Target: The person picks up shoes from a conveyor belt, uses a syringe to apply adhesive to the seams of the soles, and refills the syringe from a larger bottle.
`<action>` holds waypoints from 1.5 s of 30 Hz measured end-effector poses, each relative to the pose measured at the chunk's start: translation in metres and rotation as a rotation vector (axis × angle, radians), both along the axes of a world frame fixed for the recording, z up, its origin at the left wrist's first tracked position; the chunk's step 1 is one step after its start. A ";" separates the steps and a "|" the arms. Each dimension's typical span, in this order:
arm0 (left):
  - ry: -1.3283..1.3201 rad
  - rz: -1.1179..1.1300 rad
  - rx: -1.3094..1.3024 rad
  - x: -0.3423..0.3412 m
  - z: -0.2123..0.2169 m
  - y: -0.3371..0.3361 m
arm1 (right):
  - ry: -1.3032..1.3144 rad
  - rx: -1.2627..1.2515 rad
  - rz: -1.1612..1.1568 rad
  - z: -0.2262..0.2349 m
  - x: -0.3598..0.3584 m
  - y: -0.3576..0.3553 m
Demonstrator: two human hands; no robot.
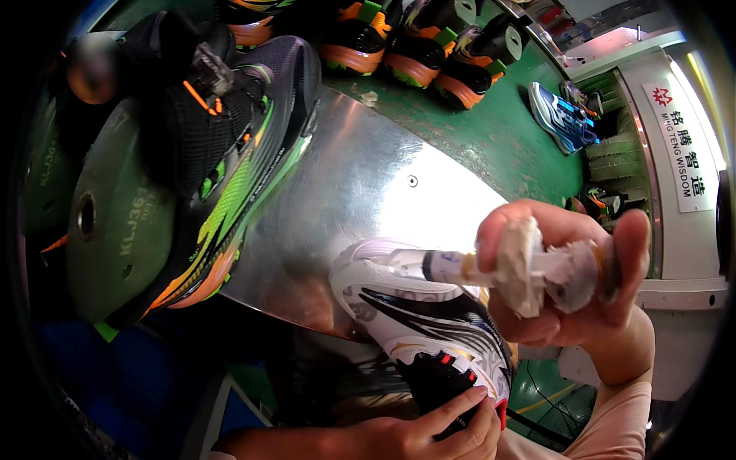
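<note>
My right hand (567,276) grips a glue-crusted syringe (498,268) like an applicator; its tip points left and touches the toe of a white, black and gold shoe (414,322). My left hand (429,429) holds that shoe from below at the heel end, fingers wrapped over its black and red part. The shoe sits low in the middle of the view, in front of a shiny metal plate (360,176).
A black, green and orange shoe (230,161) on a green last (115,230) stands at the left. Several more lasted shoes (414,46) line a green conveyor (506,138) at the top. A blue shoe (563,115) and a white machine (675,169) are at the right.
</note>
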State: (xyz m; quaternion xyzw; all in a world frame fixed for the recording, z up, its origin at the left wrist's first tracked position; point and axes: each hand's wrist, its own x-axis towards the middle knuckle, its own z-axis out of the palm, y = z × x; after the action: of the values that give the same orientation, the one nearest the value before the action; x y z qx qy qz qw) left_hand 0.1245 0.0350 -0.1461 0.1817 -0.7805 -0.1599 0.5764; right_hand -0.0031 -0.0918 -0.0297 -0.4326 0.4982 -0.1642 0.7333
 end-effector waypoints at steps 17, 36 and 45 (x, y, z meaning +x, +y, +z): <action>-0.102 -0.060 0.042 -0.002 0.013 -0.013 | 0.128 -0.009 -0.175 0.014 -0.058 0.059; -0.346 -0.186 -0.194 0.018 0.009 -0.020 | -0.360 -0.134 -0.307 -0.037 -0.114 0.122; -0.469 -0.145 -0.118 0.035 0.004 0.012 | -0.638 -0.125 -0.513 -0.056 -0.138 0.193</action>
State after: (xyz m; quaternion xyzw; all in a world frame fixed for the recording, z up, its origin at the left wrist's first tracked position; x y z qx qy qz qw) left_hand 0.1593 0.0471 -0.1424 0.1230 -0.9119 -0.1085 0.3762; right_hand -0.1412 0.1007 -0.0861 -0.2655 0.3265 -0.4974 0.7586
